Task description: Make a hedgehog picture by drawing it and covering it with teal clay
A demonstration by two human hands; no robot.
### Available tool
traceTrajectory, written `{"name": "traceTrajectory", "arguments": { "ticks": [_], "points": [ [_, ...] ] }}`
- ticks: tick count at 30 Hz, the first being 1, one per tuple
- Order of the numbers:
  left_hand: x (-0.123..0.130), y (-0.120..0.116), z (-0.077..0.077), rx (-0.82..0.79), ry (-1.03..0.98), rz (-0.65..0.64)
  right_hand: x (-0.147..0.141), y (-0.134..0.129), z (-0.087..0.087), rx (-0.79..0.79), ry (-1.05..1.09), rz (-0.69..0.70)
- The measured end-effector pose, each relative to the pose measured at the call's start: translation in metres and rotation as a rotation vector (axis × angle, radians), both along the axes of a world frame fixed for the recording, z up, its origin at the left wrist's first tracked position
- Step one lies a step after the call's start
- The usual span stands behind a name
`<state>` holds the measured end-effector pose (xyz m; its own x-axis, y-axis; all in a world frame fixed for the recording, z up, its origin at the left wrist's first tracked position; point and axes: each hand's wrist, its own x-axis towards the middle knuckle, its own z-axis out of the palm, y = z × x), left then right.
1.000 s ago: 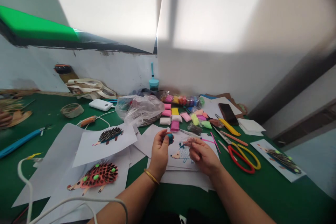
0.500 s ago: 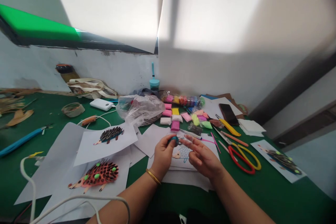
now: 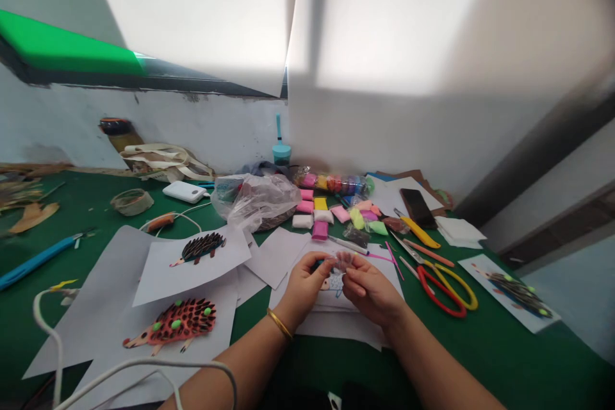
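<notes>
Both of my hands meet above a white sheet with a hedgehog drawing in blue lines. My left hand is closed around a dark teal lump, mostly hidden by the fingers. A small clear plastic wrapper is stretched between the hands, pinched by my right hand. Small packets of coloured clay, such as a magenta one, lie just beyond the drawing.
Scissors, a yellow cutter and a phone lie right. A crumpled plastic bag stands behind. Finished hedgehog pictures and a white cable are at left.
My right hand's fingers, spread before, have closed on the clear wrapper. The hands have come together, and the teal lump is now more hidden in my left hand.
</notes>
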<state>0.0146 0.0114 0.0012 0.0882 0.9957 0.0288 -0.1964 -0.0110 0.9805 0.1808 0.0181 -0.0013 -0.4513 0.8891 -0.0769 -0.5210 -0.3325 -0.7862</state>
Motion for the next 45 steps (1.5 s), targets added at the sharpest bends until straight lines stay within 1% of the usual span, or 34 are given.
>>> {"name": "traceTrajectory", "arguments": {
  "ticks": [3,5,7,9,12,14,15,16,18,21,23,25,27,29,31,33,36,38,40,43,45],
  "points": [
    [-0.002,0.001,0.006,0.114,0.067,0.062,-0.004,0.001,-0.008,0.038,-0.113,-0.09],
    [-0.003,0.001,0.006,0.146,0.073,0.07,-0.005,0.001,-0.012,0.087,-0.198,-0.141],
    [-0.002,0.001,0.004,0.119,0.039,0.062,-0.006,0.0,-0.014,0.144,-0.268,-0.147],
    [-0.001,0.002,-0.001,0.052,-0.021,0.04,-0.007,-0.001,-0.015,0.186,-0.302,-0.122],
    [0.001,0.003,-0.008,-0.053,-0.124,0.008,-0.009,-0.002,-0.014,0.193,-0.292,-0.117],
    [0.001,0.003,-0.01,-0.033,-0.166,0.052,-0.01,0.0,-0.012,0.172,-0.271,-0.161],
    [0.0,0.003,-0.01,0.019,-0.162,0.091,-0.01,0.001,-0.011,0.156,-0.264,-0.186],
    [-0.001,0.002,-0.009,0.092,-0.127,0.133,-0.01,0.002,-0.011,0.14,-0.26,-0.207],
    [-0.004,0.0,-0.005,0.274,0.042,0.171,-0.009,0.003,-0.009,0.113,-0.254,-0.233],
    [-0.007,-0.003,-0.001,0.528,0.398,0.09,-0.008,0.002,-0.007,0.07,-0.218,-0.246],
    [-0.007,-0.004,0.001,0.63,0.539,0.048,-0.008,-0.001,-0.005,0.045,-0.156,-0.232],
    [-0.006,-0.004,0.0,0.66,0.566,0.059,-0.008,-0.003,-0.001,0.032,-0.101,-0.203],
    [-0.004,-0.004,-0.003,0.617,0.499,0.096,-0.008,-0.004,0.002,0.044,-0.089,-0.186],
    [-0.003,-0.003,-0.005,0.508,0.366,0.144,-0.005,-0.002,0.004,0.06,-0.114,-0.211],
    [-0.003,-0.001,-0.006,0.354,0.185,0.18,0.002,0.001,0.005,0.042,-0.128,-0.274],
    [-0.003,0.002,-0.005,0.197,-0.021,0.197,0.013,0.006,0.004,-0.021,-0.098,-0.355],
    [-0.004,0.005,-0.001,0.027,-0.272,0.214,0.033,0.012,0.002,-0.109,-0.017,-0.455],
    [-0.004,0.005,0.001,-0.026,-0.344,0.207,0.047,0.014,0.002,-0.134,-0.006,-0.492],
    [-0.003,0.005,0.003,-0.052,-0.363,0.179,0.059,0.016,0.003,-0.143,-0.021,-0.523],
    [-0.003,0.003,0.004,-0.073,-0.405,0.151,0.072,0.017,0.005,-0.139,-0.037,-0.553],
    [-0.003,0.002,0.004,-0.063,-0.451,0.121,0.076,0.017,0.006,-0.151,-0.015,-0.544]
  ]
}}
